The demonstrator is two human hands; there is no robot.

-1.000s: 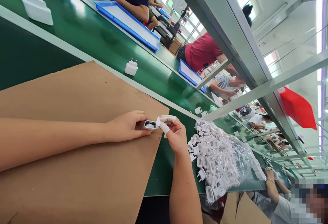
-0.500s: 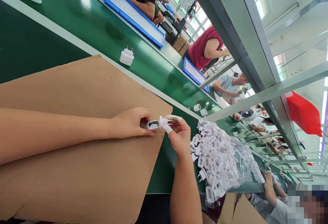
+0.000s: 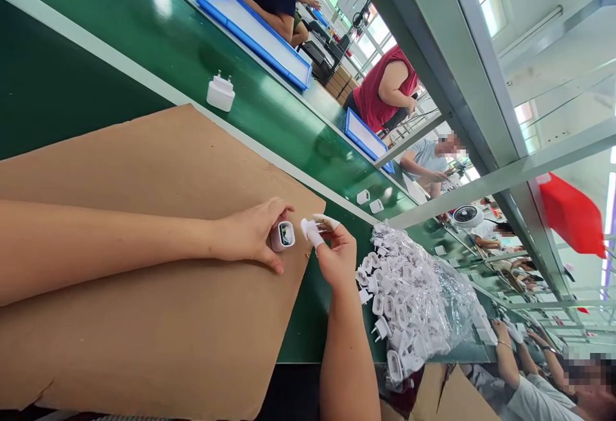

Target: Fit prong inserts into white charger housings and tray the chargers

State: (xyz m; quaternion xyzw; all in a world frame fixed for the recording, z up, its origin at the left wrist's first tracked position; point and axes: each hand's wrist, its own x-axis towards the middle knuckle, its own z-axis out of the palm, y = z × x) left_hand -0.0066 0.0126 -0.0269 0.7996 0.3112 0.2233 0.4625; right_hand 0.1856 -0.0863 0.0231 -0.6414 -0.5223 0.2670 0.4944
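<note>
My left hand [image 3: 250,235] rests on a brown cardboard sheet [image 3: 144,318] and grips a small white charger shell [image 3: 282,236], its open end turned toward me. My right hand [image 3: 337,255], with white finger cots on thumb and forefinger, pinches a small white plug cap [image 3: 305,227] just right of the shell. A narrow gap separates the cap from the shell.
A clear bag heaped with white plug caps [image 3: 409,299] lies right of my right hand. A finished white charger [image 3: 220,92] and two smaller ones [image 3: 369,201] ride the green conveyor belt [image 3: 158,36]. Blue trays [image 3: 255,33] and other workers sit along the far side.
The cap and shell, pressed together before, have come apart. My left hand has turned the shell so its open end faces up. The charger on the belt has drifted left.
</note>
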